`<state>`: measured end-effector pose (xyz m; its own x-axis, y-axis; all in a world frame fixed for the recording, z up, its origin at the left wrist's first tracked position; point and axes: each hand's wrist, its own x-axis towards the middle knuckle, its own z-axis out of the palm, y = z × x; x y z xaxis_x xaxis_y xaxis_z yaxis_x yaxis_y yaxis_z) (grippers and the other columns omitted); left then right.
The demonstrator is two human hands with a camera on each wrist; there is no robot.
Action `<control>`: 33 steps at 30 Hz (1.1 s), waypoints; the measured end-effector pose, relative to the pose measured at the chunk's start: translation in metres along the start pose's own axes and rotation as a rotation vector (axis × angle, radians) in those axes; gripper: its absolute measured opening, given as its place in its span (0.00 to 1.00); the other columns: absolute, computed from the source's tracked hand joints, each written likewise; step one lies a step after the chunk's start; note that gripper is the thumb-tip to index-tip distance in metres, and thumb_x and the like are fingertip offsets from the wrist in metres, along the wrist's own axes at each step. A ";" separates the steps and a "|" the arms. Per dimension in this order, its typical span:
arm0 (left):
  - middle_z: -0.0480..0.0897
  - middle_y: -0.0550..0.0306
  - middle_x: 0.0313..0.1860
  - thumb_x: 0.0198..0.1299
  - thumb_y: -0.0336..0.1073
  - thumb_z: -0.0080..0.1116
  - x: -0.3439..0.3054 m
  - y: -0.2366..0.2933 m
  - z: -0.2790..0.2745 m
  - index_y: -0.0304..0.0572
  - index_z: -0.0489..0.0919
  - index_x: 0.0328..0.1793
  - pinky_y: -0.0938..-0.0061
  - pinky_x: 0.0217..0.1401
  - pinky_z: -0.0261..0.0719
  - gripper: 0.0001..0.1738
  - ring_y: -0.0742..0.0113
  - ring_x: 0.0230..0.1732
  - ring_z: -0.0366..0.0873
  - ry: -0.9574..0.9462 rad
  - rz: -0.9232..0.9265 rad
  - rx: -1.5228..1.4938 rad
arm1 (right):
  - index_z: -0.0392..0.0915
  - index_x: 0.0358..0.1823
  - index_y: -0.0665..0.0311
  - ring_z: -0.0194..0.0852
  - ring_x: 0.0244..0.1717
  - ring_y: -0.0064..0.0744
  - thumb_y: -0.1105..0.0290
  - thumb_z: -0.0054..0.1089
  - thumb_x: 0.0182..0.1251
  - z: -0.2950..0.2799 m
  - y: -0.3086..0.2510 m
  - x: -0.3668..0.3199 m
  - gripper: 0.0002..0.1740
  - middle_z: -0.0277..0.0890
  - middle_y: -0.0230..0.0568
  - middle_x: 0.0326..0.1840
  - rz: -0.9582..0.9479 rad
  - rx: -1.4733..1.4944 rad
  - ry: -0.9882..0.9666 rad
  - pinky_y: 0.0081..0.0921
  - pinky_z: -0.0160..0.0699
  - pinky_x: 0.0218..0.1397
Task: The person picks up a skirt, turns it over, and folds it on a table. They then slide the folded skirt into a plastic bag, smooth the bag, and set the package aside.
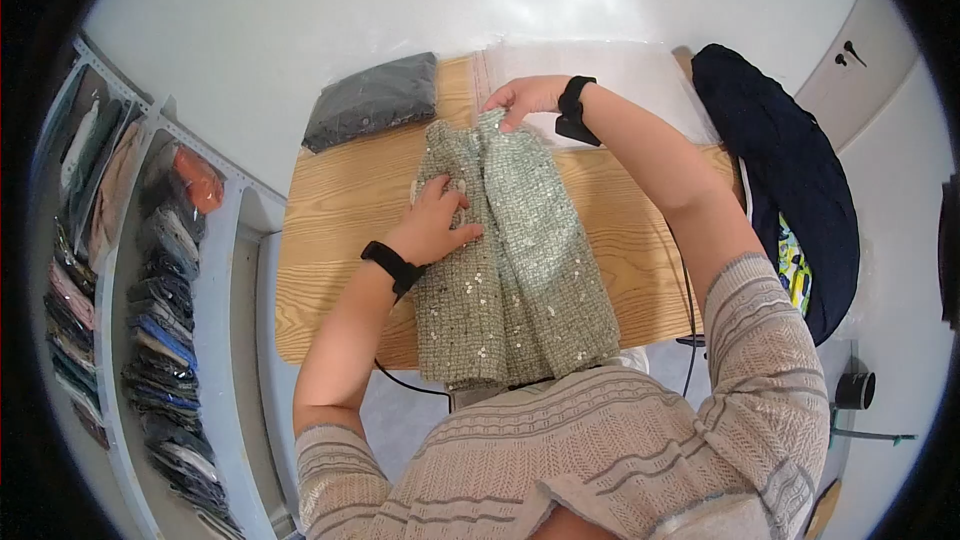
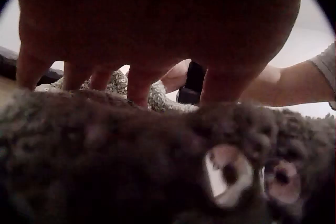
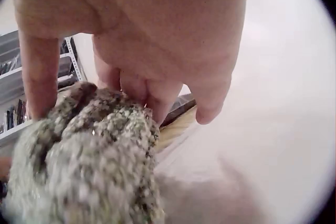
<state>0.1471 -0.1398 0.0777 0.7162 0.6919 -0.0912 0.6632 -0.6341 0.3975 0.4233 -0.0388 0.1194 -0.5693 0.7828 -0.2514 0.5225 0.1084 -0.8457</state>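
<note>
A pale green tweed garment (image 1: 545, 240) with sequins lies lengthwise on the wooden table, its near end reaching the person's body. My left hand (image 1: 432, 223) rests on its left part with the fingers spread over the cloth. In the left wrist view the fingertips of the left hand (image 2: 157, 29) come down onto the fabric, with shiny sequins (image 2: 228, 174) close to the camera. At the far end, my right hand (image 1: 530, 98) pinches the garment's top edge. Bunched cloth (image 3: 100, 166) sits between the thumb and fingers of the right hand (image 3: 136, 35) in the right wrist view.
On the wooden table (image 1: 340, 210), a dark garment in a clear bag (image 1: 372, 102) lies at the back left. Clear plastic sheeting (image 1: 620, 70) covers the back right. Dark navy cloth (image 1: 780, 160) hangs beside the right edge. Shelves (image 1: 205, 280) of bagged clothes stand at left.
</note>
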 end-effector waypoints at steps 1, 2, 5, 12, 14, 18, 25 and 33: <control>0.53 0.34 0.71 0.54 0.56 0.59 -0.002 0.004 0.001 0.42 0.71 0.55 0.46 0.70 0.51 0.30 0.38 0.73 0.48 -0.005 -0.062 -0.031 | 0.75 0.54 0.61 0.64 0.55 0.27 0.68 0.71 0.49 0.000 0.003 0.009 0.28 0.74 0.32 0.50 0.056 -0.067 0.025 0.26 0.54 0.64; 0.53 0.34 0.71 0.54 0.56 0.59 -0.002 0.002 0.004 0.42 0.71 0.55 0.46 0.70 0.51 0.30 0.38 0.73 0.48 -0.008 -0.073 -0.033 | 0.78 0.48 0.63 0.65 0.51 0.25 0.64 0.70 0.52 -0.001 0.007 0.016 0.22 0.76 0.30 0.43 -0.001 -0.088 0.024 0.25 0.57 0.61; 0.52 0.34 0.71 0.53 0.57 0.60 -0.003 0.003 0.010 0.42 0.71 0.56 0.45 0.70 0.50 0.32 0.38 0.73 0.48 0.038 -0.028 0.006 | 0.79 0.49 0.60 0.67 0.56 0.31 0.52 0.65 0.55 0.003 0.011 0.028 0.25 0.77 0.35 0.49 -0.041 -0.143 -0.026 0.32 0.58 0.63; 0.52 0.26 0.70 0.51 0.56 0.63 -0.017 0.044 0.005 0.27 0.66 0.57 0.52 0.71 0.55 0.40 0.30 0.71 0.49 0.069 -0.110 0.169 | 0.78 0.44 0.61 0.72 0.52 0.37 0.48 0.54 0.64 0.021 -0.001 0.027 0.22 0.78 0.41 0.47 0.105 -0.513 0.021 0.36 0.61 0.61; 0.52 0.25 0.69 0.51 0.55 0.63 -0.018 0.041 0.011 0.24 0.65 0.58 0.51 0.72 0.53 0.41 0.29 0.71 0.48 0.057 -0.133 0.217 | 0.76 0.49 0.60 0.73 0.55 0.42 0.47 0.48 0.66 0.029 0.000 0.026 0.24 0.78 0.45 0.49 0.110 -0.905 0.072 0.40 0.61 0.62; 0.54 0.26 0.68 0.51 0.51 0.63 -0.010 0.026 0.022 0.23 0.63 0.59 0.47 0.70 0.55 0.40 0.28 0.70 0.49 0.078 -0.105 0.215 | 0.72 0.54 0.58 0.72 0.56 0.44 0.45 0.44 0.67 0.030 0.001 0.017 0.27 0.77 0.44 0.51 0.161 -0.937 0.056 0.44 0.60 0.62; 0.56 0.26 0.67 0.52 0.50 0.62 -0.008 0.007 0.033 0.22 0.62 0.58 0.46 0.70 0.53 0.40 0.26 0.68 0.50 0.132 -0.046 0.207 | 0.76 0.42 0.60 0.75 0.44 0.49 0.55 0.51 0.65 0.036 -0.009 -0.035 0.17 0.78 0.48 0.37 -0.395 -0.730 0.657 0.41 0.73 0.47; 0.56 0.26 0.67 0.53 0.51 0.61 -0.009 0.024 0.029 0.23 0.62 0.60 0.45 0.70 0.52 0.40 0.25 0.68 0.50 0.112 -0.105 0.217 | 0.61 0.66 0.51 0.54 0.68 0.54 0.47 0.51 0.64 0.174 -0.019 -0.131 0.32 0.55 0.51 0.69 0.037 -1.044 0.252 0.51 0.59 0.65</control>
<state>0.1630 -0.1709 0.0620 0.6208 0.7838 -0.0154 0.7722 -0.6080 0.1848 0.3773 -0.2501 0.0866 -0.4570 0.8872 -0.0636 0.8886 0.4585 0.0109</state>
